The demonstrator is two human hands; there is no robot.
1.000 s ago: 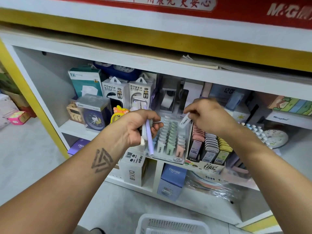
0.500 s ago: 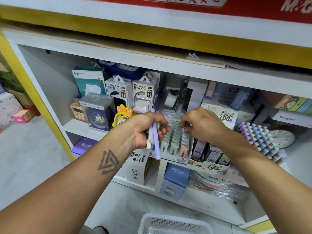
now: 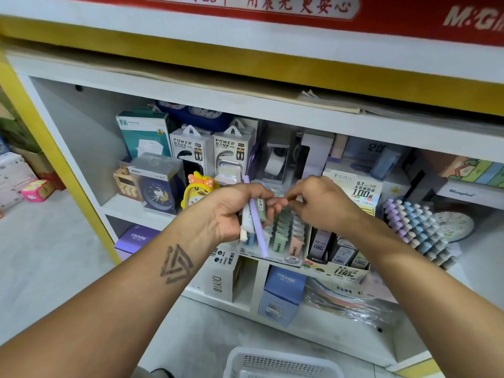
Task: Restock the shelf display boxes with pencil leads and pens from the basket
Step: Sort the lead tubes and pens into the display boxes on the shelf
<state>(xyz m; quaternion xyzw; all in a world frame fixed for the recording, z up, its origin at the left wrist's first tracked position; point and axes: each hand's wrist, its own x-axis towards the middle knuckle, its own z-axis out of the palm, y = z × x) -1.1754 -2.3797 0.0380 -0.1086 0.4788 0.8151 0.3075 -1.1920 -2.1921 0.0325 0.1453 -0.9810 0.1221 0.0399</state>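
White shelf (image 3: pixel 128 205) w/ 2B lead display box (image 3: pixel 283 238) at centre, white basket (image 3: pixel 281 364) on floor below. Left hand (image 3: pixel 231 211) grips purple pen (image 3: pixel 257 222) + a few lead cases (image 3: pixel 246 216) above box. Right hand (image 3: pixel 321 203) fingers curled, pinching at those cases; exact hold unclear.

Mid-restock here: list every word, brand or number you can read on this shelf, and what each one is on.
"M&G": red sign, cut off at the frame edge.
"POWER BANK": two white hanging boxes.
"2B": front of the lead display box.
"0.7 HB 100": header card of the neighbouring display box.
"CRUHRE": blue box and purple box.
"DIYIU", uncertain: white carton.
Chinese lines on sign and cards, barcodes: too blurred.
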